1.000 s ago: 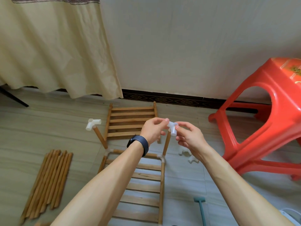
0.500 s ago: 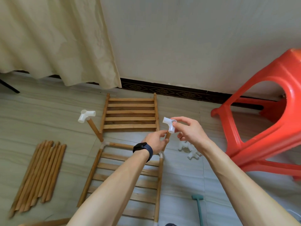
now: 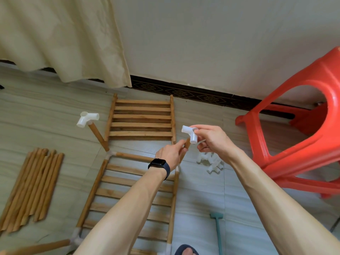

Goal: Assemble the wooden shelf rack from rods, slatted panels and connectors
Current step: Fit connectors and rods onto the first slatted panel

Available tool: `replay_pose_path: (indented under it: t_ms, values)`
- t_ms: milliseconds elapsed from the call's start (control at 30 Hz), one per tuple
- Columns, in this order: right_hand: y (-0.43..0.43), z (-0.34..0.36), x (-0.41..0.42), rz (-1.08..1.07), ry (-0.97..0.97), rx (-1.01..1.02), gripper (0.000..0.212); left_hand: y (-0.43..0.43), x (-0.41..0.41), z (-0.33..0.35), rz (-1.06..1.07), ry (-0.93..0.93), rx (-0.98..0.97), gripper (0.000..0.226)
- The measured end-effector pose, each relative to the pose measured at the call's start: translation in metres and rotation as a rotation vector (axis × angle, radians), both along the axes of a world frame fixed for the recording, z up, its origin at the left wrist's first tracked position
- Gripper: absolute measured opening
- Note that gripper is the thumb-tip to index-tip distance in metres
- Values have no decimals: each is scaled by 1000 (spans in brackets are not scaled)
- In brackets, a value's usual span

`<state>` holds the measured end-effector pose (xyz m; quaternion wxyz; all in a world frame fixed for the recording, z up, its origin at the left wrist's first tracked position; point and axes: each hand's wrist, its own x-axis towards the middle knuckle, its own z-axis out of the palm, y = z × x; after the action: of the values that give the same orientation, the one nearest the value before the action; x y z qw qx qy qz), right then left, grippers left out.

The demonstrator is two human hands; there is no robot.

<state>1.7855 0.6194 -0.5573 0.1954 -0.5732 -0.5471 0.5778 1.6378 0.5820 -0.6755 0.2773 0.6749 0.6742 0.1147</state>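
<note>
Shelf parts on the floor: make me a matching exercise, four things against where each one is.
Things:
1. loose rods
2. spare slatted panel
3. white connector
4. pile of connectors

Places:
A. pinched in the right hand, just above the upright rod that the left hand steadies
B. flat on the floor near the wall
C. bundled on the floor at far left
D. on the floor beside the red stool

Pairs: 1-C, 2-B, 3-A, 4-D
</note>
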Motion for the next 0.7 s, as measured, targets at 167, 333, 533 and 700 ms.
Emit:
replay_pose_path:
  t_ms: [167,333,533,700]
  values:
    - [-2,-8,-9,75,-136,101,28,-4,-2,-2,24,-34,15,14]
    - [-9,-25,-10,-36,-27,99,32,-3,-2,-4,19,-36,35,13]
    - [-8,-35,-12,-114,62,102,22,-1,-1,-13,39,-38,72,12]
    - [-15,-43,-22,-145,40,178,14,-7,-1,-12,66,-13,71,22]
